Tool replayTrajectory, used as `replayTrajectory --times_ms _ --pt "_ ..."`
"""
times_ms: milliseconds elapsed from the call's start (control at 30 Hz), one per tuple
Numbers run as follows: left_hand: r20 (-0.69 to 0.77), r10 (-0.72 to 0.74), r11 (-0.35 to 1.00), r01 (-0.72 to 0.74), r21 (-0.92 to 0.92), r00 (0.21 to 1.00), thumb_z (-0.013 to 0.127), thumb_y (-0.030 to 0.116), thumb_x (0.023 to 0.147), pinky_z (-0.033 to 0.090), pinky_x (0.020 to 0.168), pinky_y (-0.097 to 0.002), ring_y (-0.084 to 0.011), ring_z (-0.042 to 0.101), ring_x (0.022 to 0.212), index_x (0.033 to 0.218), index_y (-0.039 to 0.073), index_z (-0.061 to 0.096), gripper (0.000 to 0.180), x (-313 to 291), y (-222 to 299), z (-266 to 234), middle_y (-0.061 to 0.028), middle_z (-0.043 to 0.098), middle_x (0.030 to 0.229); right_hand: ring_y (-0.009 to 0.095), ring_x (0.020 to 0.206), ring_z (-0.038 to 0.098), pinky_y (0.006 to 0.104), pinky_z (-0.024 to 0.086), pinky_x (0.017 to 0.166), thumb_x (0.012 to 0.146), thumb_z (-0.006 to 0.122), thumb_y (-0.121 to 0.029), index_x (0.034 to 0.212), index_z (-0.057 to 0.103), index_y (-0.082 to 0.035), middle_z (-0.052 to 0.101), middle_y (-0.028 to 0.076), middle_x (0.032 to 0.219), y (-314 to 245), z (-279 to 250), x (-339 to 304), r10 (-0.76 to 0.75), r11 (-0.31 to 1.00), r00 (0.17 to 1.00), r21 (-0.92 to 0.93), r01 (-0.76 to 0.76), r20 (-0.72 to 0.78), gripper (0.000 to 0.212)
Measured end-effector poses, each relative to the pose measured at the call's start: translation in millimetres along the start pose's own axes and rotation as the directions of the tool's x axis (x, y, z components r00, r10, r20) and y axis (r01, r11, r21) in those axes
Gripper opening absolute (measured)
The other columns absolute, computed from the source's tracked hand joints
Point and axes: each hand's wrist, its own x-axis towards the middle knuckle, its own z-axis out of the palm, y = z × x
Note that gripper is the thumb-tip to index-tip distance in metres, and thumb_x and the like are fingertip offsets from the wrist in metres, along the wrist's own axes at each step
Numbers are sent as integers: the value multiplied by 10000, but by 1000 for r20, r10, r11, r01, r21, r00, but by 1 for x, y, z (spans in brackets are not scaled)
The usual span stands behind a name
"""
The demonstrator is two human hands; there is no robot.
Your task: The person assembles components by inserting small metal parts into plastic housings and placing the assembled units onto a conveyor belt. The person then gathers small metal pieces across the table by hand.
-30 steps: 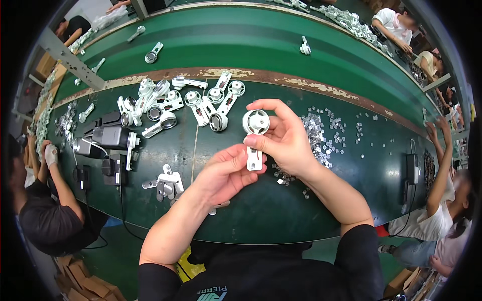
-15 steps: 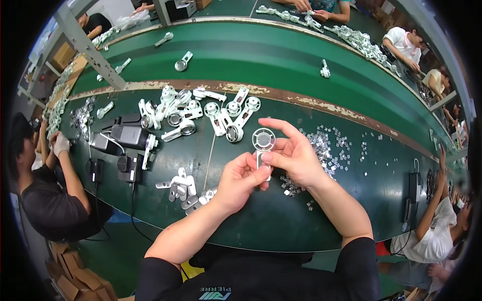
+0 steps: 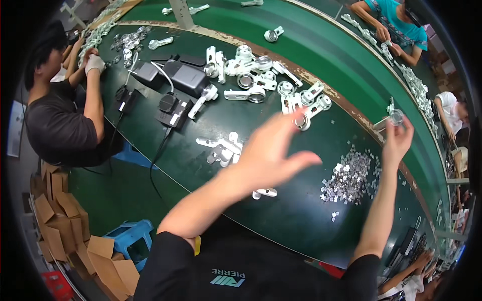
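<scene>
My right hand (image 3: 399,138) is closed around a white, round-headed unit (image 3: 396,118), which looks like a small handheld fan. It is held over the brown ledge beside the green conveyor belt. My left hand (image 3: 271,150) is stretched out over the bench, smeared by motion, with thumb and fingers apart and nothing in it. Just past its fingertips lies a cluster of similar white units (image 3: 306,98) with round, silvery heads. White and grey handle covers (image 3: 223,150) lie partly behind the left hand and wrist. Small silvery square pieces (image 3: 351,175) are heaped between my two arms.
Black power adapters (image 3: 183,78) with cables stand on the bench at left. More white units ride on the green belt (image 3: 321,55). A metal post (image 3: 182,15) rises at the far ledge. Co-workers sit left and across; cardboard boxes (image 3: 63,220) and a blue stool (image 3: 133,238) stand on the floor.
My hands have parted: the left let go of the white unit and moved toward the cluster, while the right carried the unit right to the belt's ledge. The whole view has turned.
</scene>
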Motion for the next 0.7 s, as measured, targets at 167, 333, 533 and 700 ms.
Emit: replayTrajectory --times_ms 167,333,533,700 --pt "97 -173 828 92 553 980 882 409 576 280 1109 -497 -431 330 1355 1436 78 397 1041 -47 7 -82 -241 363 1452 386 910 658 467 518 735 870 651 -103 1236 479 -138 680 195 989 74 -120 60 71 288 997 -957 -45 -25 406" --pt "213 -466 598 128 791 859 775 698 555 29 1100 -680 -544 34 1420 1490 230 341 1132 -83 3 -42 -339 75 1537 426 989 620 491 494 819 858 607 -46 1194 577 -139 656 231 1044 89 -132 72 99 368 983 -923 110 157 350" --pt "315 -169 782 -68 620 934 745 403 772 129 1112 -641 -495 209 1398 1371 71 449 746 -68 -10 20 -304 241 1489 201 793 646 298 521 751 857 681 -63 1131 647 -51 674 119 969 13 -71 43 -287 623 945 -717 311 160 276" --pt "384 -109 770 -167 616 917 685 277 855 150 1092 -659 -440 224 1416 1399 38 397 660 -40 -16 49 -250 260 1507 214 773 635 305 516 691 732 757 -14 906 694 -52 668 71 889 -78 -14 -68 -184 875 782 -262 406 596 189"
